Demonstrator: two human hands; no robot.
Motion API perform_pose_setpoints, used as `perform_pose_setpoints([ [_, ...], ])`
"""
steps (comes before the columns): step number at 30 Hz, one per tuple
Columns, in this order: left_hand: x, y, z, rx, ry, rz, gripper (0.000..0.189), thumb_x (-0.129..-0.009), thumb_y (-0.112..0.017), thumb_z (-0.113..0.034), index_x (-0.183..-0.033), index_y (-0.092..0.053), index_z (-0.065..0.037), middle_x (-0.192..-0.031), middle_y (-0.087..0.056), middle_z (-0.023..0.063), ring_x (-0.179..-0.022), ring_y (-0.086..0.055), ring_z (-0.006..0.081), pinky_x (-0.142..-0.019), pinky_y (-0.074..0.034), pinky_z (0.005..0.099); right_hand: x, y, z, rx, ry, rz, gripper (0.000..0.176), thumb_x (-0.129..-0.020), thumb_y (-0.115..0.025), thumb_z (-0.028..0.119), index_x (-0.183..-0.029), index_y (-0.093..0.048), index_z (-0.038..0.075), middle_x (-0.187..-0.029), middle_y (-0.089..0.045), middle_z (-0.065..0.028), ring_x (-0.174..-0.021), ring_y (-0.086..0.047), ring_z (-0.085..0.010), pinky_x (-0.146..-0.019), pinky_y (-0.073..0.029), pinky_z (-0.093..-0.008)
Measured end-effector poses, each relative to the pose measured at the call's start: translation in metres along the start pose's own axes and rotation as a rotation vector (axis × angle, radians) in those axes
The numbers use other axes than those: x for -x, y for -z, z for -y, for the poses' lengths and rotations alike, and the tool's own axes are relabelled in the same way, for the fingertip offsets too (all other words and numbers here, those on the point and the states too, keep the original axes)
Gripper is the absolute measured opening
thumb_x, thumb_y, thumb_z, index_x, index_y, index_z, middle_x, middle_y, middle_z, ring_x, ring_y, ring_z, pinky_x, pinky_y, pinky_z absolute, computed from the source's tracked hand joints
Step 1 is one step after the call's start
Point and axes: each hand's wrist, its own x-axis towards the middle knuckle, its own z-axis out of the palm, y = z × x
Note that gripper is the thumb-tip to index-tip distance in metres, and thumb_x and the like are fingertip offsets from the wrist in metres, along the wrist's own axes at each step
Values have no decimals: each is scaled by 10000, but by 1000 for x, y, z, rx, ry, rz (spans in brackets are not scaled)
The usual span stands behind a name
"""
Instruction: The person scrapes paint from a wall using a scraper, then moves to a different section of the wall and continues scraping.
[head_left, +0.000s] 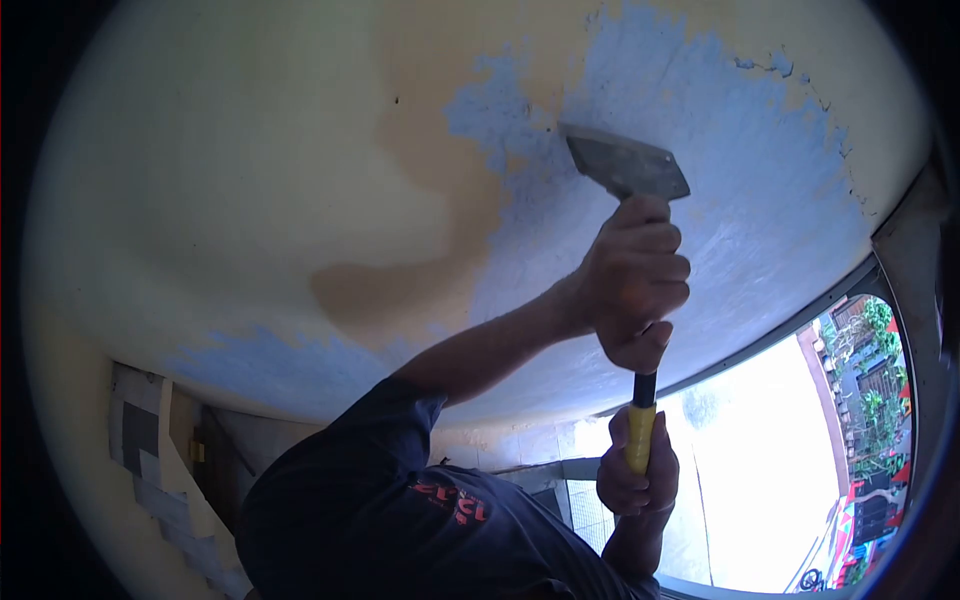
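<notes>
A wide-bladed scraper (627, 165) with a dark metal head lies against the painted surface, its black and yellow handle (640, 440) pointing down. My left hand (640, 275) is closed in a fist just below the blade, with its bent arm reaching in from the left. Lower down, my right hand (640, 475) is wrapped round the yellow part of the handle. Around the blade the surface (720, 110) shows bluish-grey patches where the cream paint is gone. The blade's edge meets the patch near its left side, though firm contact is hard to judge.
Cream and tan paint (250, 170) covers the left of the curved-looking surface. Flaking bits (780, 65) stand out at upper right. A bright opening (760, 450) with plants and red flags beyond is at lower right. Stepped grey-and-white edging (160, 480) runs down the lower left.
</notes>
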Motion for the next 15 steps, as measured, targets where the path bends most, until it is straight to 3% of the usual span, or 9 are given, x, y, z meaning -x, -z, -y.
perform_pose_setpoints([
  [4,-18,2,12,4,-26,-17,368,-730,-360,-366,-418,-347,-172,-392,-288,-25,-435,-279,169,-624,-327,369,-8,-18,15,42,32,-39,507,-993,-226,502,-1013,-421,34,-462,-319,36,-285,-254,-25,-248,-224,-181],
  [7,-34,-4,23,2,-160,-108,365,-723,-366,-364,-416,-348,-168,-392,-286,-23,-434,-280,171,-620,-328,370,-16,-27,23,125,70,38,514,-992,-216,505,-1030,-411,31,-459,-324,33,-286,-270,-28,-247,-226,-182],
  [12,2,1,-3,0,22,14,371,-729,-355,-363,-414,-345,-165,-395,-292,-22,-436,-283,170,-619,-329,371,-4,-6,4,-34,-19,48,504,-992,-224,504,-1030,-407,37,-463,-314,43,-287,-256,-21,-254,-222,-177],
  [15,-2,-6,7,-8,1,-20,389,-743,-339,-369,-415,-343,-160,-396,-292,-19,-442,-294,171,-628,-333,370,-5,-8,10,-8,10,7,508,-992,-219,504,-1021,-411,34,-465,-320,41,-287,-256,-23,-250,-225,-180],
])
